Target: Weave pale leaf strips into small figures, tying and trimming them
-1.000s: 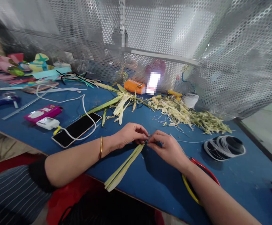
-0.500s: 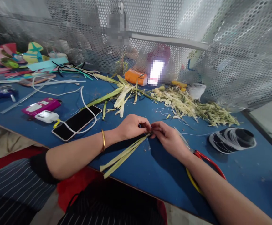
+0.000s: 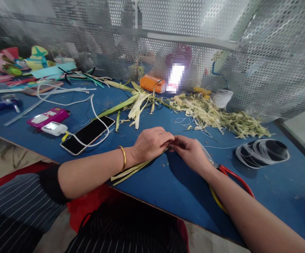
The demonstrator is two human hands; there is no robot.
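Observation:
My left hand [image 3: 152, 142] is closed over the top end of a bundle of pale green leaf strips [image 3: 127, 172] that runs back toward the table's near edge. A gold bangle sits on that wrist. My right hand [image 3: 191, 153] meets it fingertip to fingertip, pinching the same end of the strips. Both hands rest low on the blue table [image 3: 168, 189]. Under my right forearm lie scissors with red and yellow handles [image 3: 231, 179].
A heap of leaf scraps [image 3: 220, 117] and longer leaves [image 3: 135, 102] lie behind my hands. A phone [image 3: 87, 135] on a white cable, a pink box [image 3: 47, 117], an orange case [image 3: 152, 83] and a spool of clear line [image 3: 263, 153] are around. Perforated metal screens stand behind.
My hands have come closer together and lower onto the table. The leaf strips have swung flatter, their free ends now nearer my left forearm.

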